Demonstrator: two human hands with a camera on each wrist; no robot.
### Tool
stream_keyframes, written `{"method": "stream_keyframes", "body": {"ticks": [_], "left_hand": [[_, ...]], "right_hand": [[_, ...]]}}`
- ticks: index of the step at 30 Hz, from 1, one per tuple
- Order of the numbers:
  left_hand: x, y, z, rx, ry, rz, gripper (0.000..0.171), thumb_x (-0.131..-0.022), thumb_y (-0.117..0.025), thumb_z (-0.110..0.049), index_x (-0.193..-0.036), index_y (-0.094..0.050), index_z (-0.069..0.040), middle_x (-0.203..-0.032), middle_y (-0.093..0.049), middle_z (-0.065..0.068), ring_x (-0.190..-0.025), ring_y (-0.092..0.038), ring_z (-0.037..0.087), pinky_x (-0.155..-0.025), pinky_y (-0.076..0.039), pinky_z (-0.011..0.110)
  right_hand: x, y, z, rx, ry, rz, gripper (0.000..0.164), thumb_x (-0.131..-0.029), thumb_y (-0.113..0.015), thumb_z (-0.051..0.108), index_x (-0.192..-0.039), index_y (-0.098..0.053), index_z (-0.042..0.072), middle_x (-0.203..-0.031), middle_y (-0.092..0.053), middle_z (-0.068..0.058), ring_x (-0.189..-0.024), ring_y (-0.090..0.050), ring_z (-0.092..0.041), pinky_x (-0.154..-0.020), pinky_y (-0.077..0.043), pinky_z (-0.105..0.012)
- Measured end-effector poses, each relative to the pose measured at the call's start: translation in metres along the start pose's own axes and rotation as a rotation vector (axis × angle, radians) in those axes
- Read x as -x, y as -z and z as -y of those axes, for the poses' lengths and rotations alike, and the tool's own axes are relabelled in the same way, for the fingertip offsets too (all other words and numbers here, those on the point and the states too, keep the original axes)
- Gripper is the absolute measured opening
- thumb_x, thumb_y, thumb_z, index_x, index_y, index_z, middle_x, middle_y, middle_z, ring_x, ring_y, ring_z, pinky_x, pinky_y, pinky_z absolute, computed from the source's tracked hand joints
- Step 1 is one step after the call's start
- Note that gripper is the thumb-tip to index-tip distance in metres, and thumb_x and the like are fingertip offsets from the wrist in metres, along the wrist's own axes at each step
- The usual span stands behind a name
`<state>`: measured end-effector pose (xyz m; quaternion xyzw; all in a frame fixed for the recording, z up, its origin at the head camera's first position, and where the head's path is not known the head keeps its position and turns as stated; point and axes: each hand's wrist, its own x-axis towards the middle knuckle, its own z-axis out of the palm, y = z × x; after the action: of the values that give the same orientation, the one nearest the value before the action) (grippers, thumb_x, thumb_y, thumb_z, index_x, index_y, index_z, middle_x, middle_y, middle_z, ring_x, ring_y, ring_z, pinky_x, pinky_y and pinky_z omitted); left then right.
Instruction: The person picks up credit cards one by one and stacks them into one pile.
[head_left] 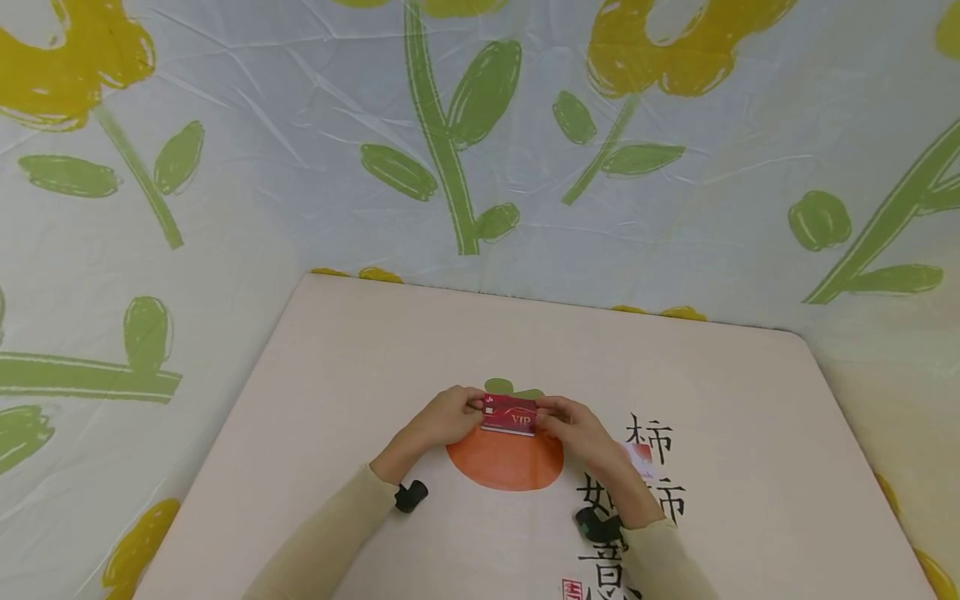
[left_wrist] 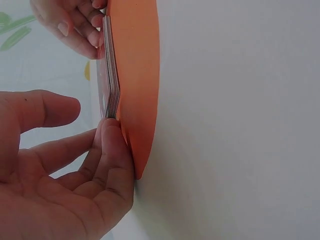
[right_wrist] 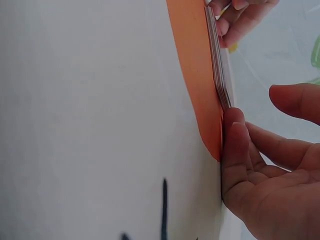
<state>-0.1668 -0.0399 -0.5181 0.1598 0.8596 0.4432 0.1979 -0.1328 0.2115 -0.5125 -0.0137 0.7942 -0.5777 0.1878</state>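
A stack of cards (head_left: 509,417) lies over the printed persimmon, its top card dark red with gold "VIP" lettering. My left hand (head_left: 452,414) holds its left end and my right hand (head_left: 573,425) its right end. In the left wrist view, bent fingers (left_wrist: 114,142) touch the end of the stack (left_wrist: 111,70), whose layers look slightly skewed. The left thumb is lifted off it. The right wrist view shows fingertips (right_wrist: 234,120) against the other end of the stack (right_wrist: 218,60), with that thumb also raised.
Partly hidden by the right forearm, a red-and-white card (head_left: 639,457) lies on the pale table mat (head_left: 360,350), near black printed characters (head_left: 649,437). Dark wrist cameras (head_left: 411,497) sit below both hands. Flower-patterned cloth (head_left: 315,183) surrounds the table's back and sides.
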Motion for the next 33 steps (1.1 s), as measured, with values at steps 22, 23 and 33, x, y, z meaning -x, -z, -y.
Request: {"method": "stream_keyframes", "body": {"ticks": [22,23,33], "left_hand": [[-0.0007,-0.002,0.0032,0.027,-0.002,0.0,0.039,-0.093,-0.06,-0.007,-0.13,-0.062,0.004,-0.1,-0.065,0.002,-0.091,-0.06,0.014,-0.079,-0.052,0.031],[-0.0006,-0.0021,0.0033,0.023,-0.006,-0.003,0.039,-0.093,-0.06,-0.007,-0.129,-0.062,0.004,-0.1,-0.065,0.002,-0.091,-0.06,0.014,-0.08,-0.052,0.031],[0.0045,-0.0007,0.008,0.021,-0.008,-0.052,0.039,-0.096,-0.062,-0.017,-0.131,-0.061,0.002,-0.11,-0.065,0.006,-0.102,-0.062,0.021,-0.091,-0.052,0.038]], "right_hand": [[-0.0006,-0.0021,-0.003,0.062,-0.041,-0.035,0.04,-0.101,-0.058,0.018,-0.136,-0.055,0.0,-0.119,-0.061,-0.014,-0.111,-0.055,-0.03,-0.093,-0.052,-0.04],[-0.0007,-0.0023,-0.0028,0.058,-0.046,-0.04,0.039,-0.101,-0.059,0.018,-0.136,-0.056,0.001,-0.119,-0.061,-0.013,-0.111,-0.055,-0.029,-0.093,-0.052,-0.04],[0.0021,0.0001,-0.0013,0.023,-0.023,-0.032,0.039,-0.102,-0.056,0.019,-0.137,-0.055,0.0,-0.121,-0.062,-0.014,-0.112,-0.055,-0.03,-0.096,-0.05,-0.042]]}}
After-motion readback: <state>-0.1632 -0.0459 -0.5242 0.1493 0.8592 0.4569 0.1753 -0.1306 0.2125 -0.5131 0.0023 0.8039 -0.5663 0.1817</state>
